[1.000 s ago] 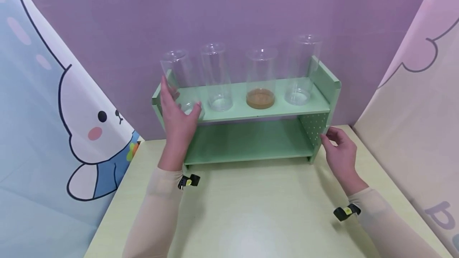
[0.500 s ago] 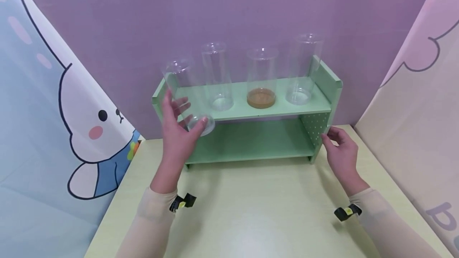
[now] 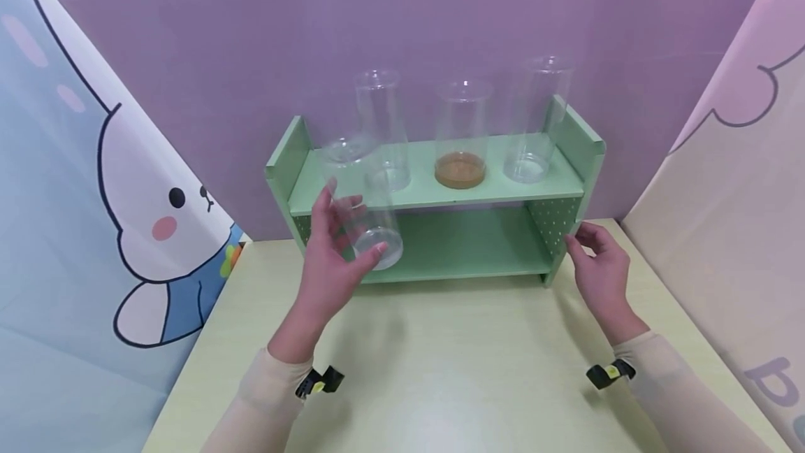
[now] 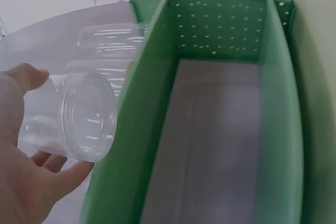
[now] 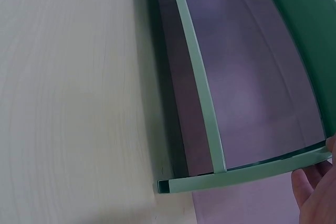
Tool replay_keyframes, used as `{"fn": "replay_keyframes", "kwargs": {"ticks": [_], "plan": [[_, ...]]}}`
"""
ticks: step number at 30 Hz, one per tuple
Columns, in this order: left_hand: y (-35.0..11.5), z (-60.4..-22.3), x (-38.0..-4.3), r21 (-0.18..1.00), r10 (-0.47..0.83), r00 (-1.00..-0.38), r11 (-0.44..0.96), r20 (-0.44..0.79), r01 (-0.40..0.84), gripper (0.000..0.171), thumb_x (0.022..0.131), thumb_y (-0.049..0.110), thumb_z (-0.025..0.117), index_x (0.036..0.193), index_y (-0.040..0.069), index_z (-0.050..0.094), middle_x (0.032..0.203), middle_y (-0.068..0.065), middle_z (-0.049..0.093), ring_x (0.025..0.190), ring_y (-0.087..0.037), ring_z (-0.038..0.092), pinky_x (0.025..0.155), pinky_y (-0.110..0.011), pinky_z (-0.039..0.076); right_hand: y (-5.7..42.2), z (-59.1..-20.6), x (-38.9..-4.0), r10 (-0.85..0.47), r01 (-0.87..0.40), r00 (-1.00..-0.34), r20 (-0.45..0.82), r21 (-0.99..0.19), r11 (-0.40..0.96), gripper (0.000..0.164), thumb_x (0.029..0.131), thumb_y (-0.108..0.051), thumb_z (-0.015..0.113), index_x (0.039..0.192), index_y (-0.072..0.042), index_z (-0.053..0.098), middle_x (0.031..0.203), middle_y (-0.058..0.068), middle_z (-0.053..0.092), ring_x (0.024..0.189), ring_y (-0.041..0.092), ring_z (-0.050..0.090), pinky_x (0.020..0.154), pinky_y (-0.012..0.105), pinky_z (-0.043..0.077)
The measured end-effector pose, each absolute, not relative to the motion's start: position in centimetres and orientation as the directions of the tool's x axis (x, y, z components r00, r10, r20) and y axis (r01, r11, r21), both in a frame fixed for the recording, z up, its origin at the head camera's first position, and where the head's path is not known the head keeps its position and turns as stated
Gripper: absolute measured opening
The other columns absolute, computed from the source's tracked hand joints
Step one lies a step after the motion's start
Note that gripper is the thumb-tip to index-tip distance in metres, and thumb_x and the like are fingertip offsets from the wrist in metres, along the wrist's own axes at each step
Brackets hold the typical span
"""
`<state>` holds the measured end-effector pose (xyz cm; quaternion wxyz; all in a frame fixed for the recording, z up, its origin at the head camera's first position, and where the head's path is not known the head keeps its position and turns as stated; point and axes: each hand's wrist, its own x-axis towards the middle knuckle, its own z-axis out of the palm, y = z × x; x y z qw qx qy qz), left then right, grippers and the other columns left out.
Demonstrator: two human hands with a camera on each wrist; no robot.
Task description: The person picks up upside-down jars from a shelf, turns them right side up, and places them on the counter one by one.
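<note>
My left hand (image 3: 333, 264) holds a clear cylindrical jar (image 3: 365, 208) in front of the shelf's left part, thumb on its near side and fingers behind it. The jar is tilted, its round bottom facing me; in the left wrist view the jar (image 4: 79, 116) shows that thick end. At the right, my right hand (image 3: 600, 264) holds the front edge of the green two-tier shelf (image 3: 440, 243) at its side panel, with thumb and curled fingers; some fingertips are hidden. The right wrist view shows part of the right hand (image 5: 317, 198) at the panel.
Two tall clear jars, one left of centre (image 3: 383, 124) and one at the right (image 3: 528, 166), stand on the upper tier. Between them is a jar with a brown bottom (image 3: 460, 170). The shelf stands on a pale wooden table (image 3: 453, 369) against a purple backdrop (image 3: 440, 12).
My left hand has lifted the leftmost jar off the upper tier and brought it forward, down and to the right, tilting it. The right hand stays at the shelf's side.
</note>
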<state>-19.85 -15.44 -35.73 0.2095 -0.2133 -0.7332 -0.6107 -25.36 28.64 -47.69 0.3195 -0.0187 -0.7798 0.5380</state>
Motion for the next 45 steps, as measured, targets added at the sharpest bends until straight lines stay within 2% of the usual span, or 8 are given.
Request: {"fn": "replay_keyframes", "kwargs": {"ticks": [5,10,14,21,28,31,39,45], "plan": [[-15.0,-37.6,-20.0,0.793,0.098,-0.807,0.147,0.583,0.591,0.118,0.086,-0.003,0.091,0.175,0.03,0.022,0.157,-0.016,0.055,0.139,-0.031,0.062,0.112,-0.051,0.057,28.7,-47.9,-25.6,0.38,-0.318,-0.787,0.486,-0.847,0.425,0.026,0.104,-0.006,0.076,0.129,0.002,0.075,0.109,-0.003,0.076,0.098,-0.005,0.069,0.083,0.006,0.054],[-14.5,-39.7,-20.1,0.799,0.122,-0.813,0.151,0.569,0.582,0.117,0.086,0.001,0.092,0.175,0.026,0.021,0.158,-0.012,0.054,0.139,-0.035,0.062,0.11,-0.053,0.058,28.7,-48.0,-25.7,0.382,-0.313,-0.787,0.484,-0.848,0.428,0.026,0.104,-0.004,0.074,0.129,0.005,0.074,0.107,-0.008,0.075,0.097,-0.006,0.068,0.082,0.006,0.054],[-14.2,-41.5,-20.2,0.796,0.147,-0.815,0.174,0.561,0.579,0.114,0.086,0.005,0.093,0.173,0.03,0.023,0.157,-0.009,0.055,0.14,-0.033,0.06,0.11,-0.054,0.058,28.7,-48.0,-25.8,0.388,-0.303,-0.793,0.47,-0.856,0.418,0.027,0.104,-0.002,0.073,0.129,0.008,0.072,0.107,-0.01,0.075,0.097,-0.006,0.068,0.083,0.006,0.054],[-13.4,-44.0,-20.3,0.828,0.216,-0.829,0.122,0.515,0.547,0.116,0.086,0.005,0.093,0.173,0.034,0.023,0.157,-0.008,0.054,0.144,-0.038,0.056,0.112,-0.064,0.053,28.8,-48.1,-25.7,0.389,-0.309,-0.795,0.466,-0.862,0.402,0.027,0.104,-0.006,0.075,0.129,0.003,0.075,0.106,-0.012,0.073,0.099,-0.003,0.069,0.083,0.007,0.055],[-12.8,-45.6,-19.9,0.876,0.247,-0.871,0.131,0.425,0.464,0.118,0.083,0.003,0.094,0.172,0.036,0.024,0.157,-0.001,0.055,0.146,-0.026,0.055,0.116,-0.051,0.054,28.7,-47.9,-25.6,0.383,-0.321,-0.792,0.476,-0.858,0.4,0.027,0.104,-0.007,0.077,0.129,0.003,0.075,0.105,-0.011,0.074,0.098,-0.004,0.07,0.082,0.007,0.055],[-12.6,-46.1,-19.8,0.888,0.272,-0.875,0.117,0.401,0.444,0.117,0.083,0.0,0.093,0.172,0.033,0.024,0.157,-0.003,0.054,0.146,-0.026,0.055,0.116,-0.048,0.053,28.8,-47.9,-25.6,0.383,-0.31,-0.797,0.467,-0.86,0.405,0.027,0.104,-0.008,0.076,0.13,0.002,0.075,0.105,-0.012,0.073,0.099,-0.004,0.07,0.082,0.007,0.055],[-12.3,-47.1,-19.6,0.914,0.327,-0.889,0.142,0.32,0.381,0.115,0.083,0.003,0.095,0.17,0.033,0.026,0.156,-0.005,0.054,0.146,-0.026,0.055,0.12,-0.051,0.05,28.8,-48.0,-25.7,0.381,-0.284,-0.804,0.455,-0.859,0.426,0.028,0.105,-0.008,0.074,0.132,0.002,0.074,0.109,-0.005,0.075,0.1,-0.006,0.068,0.084,0.006,0.054],[-12.1,-47.6,-19.5,0.911,0.359,-0.878,0.144,0.315,0.386,0.111,0.084,0.006,0.096,0.169,0.029,0.029,0.155,-0.004,0.056,0.148,-0.026,0.053,0.12,-0.05,0.049,28.8,-47.8,-25.5,0.374,-0.279,-0.813,0.447,-0.862,0.424,0.029,0.105,-0.012,0.076,0.132,-0.001,0.075,0.112,-0.001,0.076,0.101,-0.004,0.069,0.082,0.008,0.054]]}}
